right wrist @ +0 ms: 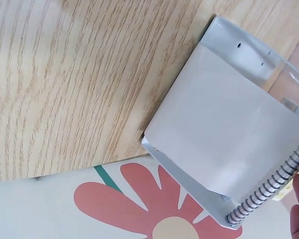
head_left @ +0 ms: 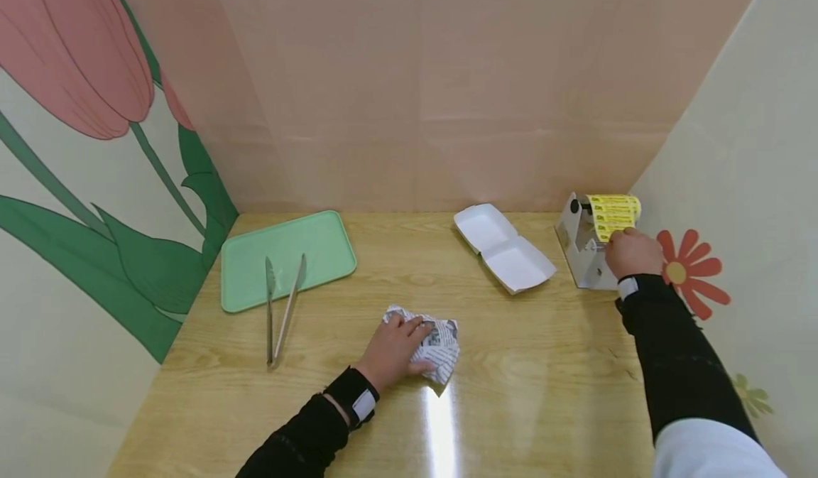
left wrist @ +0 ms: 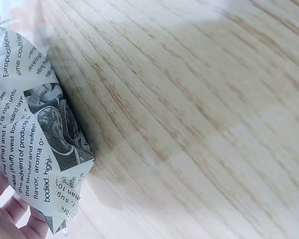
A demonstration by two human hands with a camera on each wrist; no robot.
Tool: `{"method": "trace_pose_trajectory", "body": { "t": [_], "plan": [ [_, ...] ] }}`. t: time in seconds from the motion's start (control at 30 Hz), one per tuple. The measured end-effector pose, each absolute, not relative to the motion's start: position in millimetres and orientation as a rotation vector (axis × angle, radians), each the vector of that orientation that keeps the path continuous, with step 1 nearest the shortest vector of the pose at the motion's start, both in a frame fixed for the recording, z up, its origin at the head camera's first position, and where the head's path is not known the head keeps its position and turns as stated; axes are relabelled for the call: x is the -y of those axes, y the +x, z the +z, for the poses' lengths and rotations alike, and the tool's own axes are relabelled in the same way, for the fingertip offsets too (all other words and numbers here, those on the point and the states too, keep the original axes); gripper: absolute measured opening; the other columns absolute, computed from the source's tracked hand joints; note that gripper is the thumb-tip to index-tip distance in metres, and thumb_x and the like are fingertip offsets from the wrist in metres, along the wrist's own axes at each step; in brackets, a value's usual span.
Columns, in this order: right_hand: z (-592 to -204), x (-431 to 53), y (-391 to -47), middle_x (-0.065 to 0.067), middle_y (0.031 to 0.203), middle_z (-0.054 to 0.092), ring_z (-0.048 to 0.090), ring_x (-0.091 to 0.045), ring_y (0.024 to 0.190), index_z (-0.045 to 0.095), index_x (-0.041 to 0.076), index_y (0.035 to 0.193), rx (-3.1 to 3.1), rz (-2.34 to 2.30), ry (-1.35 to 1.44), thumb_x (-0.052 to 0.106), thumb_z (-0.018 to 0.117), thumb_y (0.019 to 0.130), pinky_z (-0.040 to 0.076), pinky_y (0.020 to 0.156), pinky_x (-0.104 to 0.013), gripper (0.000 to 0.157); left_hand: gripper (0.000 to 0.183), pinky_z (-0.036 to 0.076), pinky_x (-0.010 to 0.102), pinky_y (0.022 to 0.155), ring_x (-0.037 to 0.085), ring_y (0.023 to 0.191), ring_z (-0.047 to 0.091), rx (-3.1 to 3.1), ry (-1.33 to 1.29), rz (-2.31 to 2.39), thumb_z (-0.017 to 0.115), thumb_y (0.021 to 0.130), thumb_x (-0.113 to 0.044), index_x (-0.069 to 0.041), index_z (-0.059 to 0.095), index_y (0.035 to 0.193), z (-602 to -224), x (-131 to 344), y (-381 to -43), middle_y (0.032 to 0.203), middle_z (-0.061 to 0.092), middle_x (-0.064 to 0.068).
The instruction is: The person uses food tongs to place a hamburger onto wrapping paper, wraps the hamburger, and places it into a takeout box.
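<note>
Newspaper-print paper wraps a small package (head_left: 443, 350) that lies on the wooden table. My left hand (head_left: 391, 351) holds it from the left, fingers over its top and thumb along the near side. Close up in the left wrist view, fingertips (left wrist: 37, 221) curl at the lower edge of the printed wrap (left wrist: 25, 144). At the far right, my right hand (head_left: 634, 252) pinches the hanging end of a yellow printed label strip (head_left: 615, 212). That strip comes off a roll on a grey metal label dispenser (head_left: 583, 261). The dispenser's coil-wrapped roller (right wrist: 269, 185) shows beside the right fingers.
An open white takeout box (head_left: 516, 261) stands at the back, left of the dispenser. Metal tongs (head_left: 281, 322) lean over the front edge of a green tray (head_left: 255, 265) at the left. Walls bound the table (head_left: 511, 393) at the back and right.
</note>
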State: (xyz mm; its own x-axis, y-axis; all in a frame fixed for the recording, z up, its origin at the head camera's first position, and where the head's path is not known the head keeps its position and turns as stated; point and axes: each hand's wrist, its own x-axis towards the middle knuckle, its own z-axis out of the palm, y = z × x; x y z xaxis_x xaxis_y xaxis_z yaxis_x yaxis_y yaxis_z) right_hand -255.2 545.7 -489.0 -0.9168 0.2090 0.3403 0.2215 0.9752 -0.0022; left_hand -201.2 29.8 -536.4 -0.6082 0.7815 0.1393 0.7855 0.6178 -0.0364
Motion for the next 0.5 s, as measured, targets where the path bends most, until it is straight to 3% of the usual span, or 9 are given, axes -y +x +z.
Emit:
{"method": "trace_pose_trajectory", "body": {
  "t": [0.23, 0.5],
  "plan": [
    [-496.0, -554.3, -254.9, -0.019, 0.061, 0.049, 0.049, -0.037, 0.053, 0.057, -0.01, 0.075, 2.758, -0.071, -0.237, 0.004, 0.054, 0.089, 0.041, 0.05, -0.053, 0.02, 0.074, 0.046, 0.041, 0.094, 0.025, 0.114, 0.051, 2.687, -1.312, -0.055, 0.052, 0.086, -0.068, -0.019, 0.052, 0.141, -537.0, -30.0, -201.8, 0.138, 0.055, 0.004],
    [-496.9, -551.4, -249.8, -0.022, 0.073, 0.053, 0.051, -0.038, 0.063, 0.06, -0.011, 0.085, 2.764, 0.002, -0.246, 0.004, 0.057, 0.09, 0.041, 0.057, -0.051, 0.016, 0.074, 0.047, 0.041, 0.093, 0.025, 0.114, 0.052, 2.698, -1.31, -0.064, 0.052, 0.086, -0.069, -0.019, 0.052, 0.141, -535.5, -29.6, -200.8, 0.138, 0.055, 0.004]
  ]
}}
